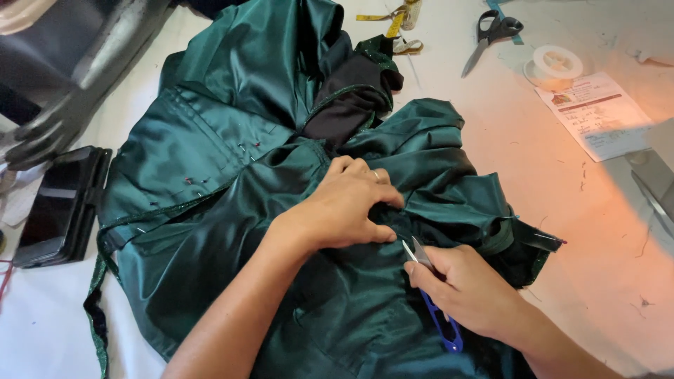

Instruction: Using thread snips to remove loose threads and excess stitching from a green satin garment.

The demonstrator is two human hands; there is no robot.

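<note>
- At about nine o'clock, a dark phone [60, 207] in a folding case lies flat on the white table [611, 231], with a mannequin's black hand [53, 130] just above it; both sit off the cloth, out of your working space.
- The green satin garment [232, 161] is spread over the middle of the table, pins showing along a seam on its upper left, which looks meant to keep the layers from sliding.
- Your left hand [347, 203] rests near the centre, fingers curled and pressing down into a fold; it appears to pinch the satin to keep that spot taut and raised.
- Your right hand [467, 288], at about five o'clock, is closed around small blue-handled thread snips [430, 298]. The snips' long axis runs from the blue loop at five o'clock up to the metal tips at eleven o'clock, pointing at the fold just under your left fingers. The blades are slightly parted.
- At about one o'clock, large scissors [491, 35], a clear spool [554, 64] and a paper slip [597, 116] lie well apart from the garment.
</note>
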